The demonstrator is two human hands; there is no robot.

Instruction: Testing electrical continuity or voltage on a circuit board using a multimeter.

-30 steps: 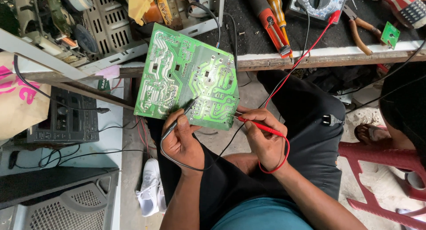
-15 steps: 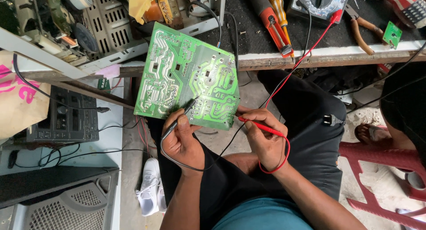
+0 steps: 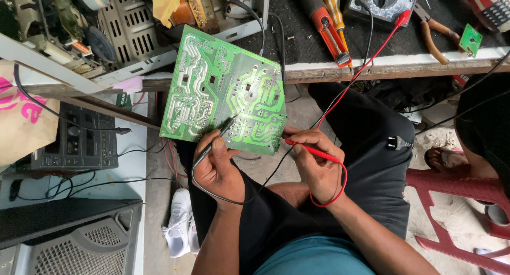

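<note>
A green circuit board (image 3: pixel 223 89) leans tilted against the workbench edge, solder side toward me. My left hand (image 3: pixel 215 166) grips a black test probe (image 3: pixel 215 139) whose tip touches the board's lower middle. My right hand (image 3: pixel 313 163) grips a red test probe (image 3: pixel 311 149) with its tip at the board's lower right edge. Red and black leads run up to a multimeter (image 3: pixel 385 1) on the bench at the top right.
On the bench lie an orange and black screwdriver (image 3: pixel 324 20), pliers (image 3: pixel 433 33) and a small green board (image 3: pixel 470 40). Opened electronics chassis (image 3: pixel 127 25) sit at top left. A black device (image 3: pixel 79 139) and a grey case (image 3: pixel 64 238) stand left. A red stool (image 3: pixel 457 200) is right.
</note>
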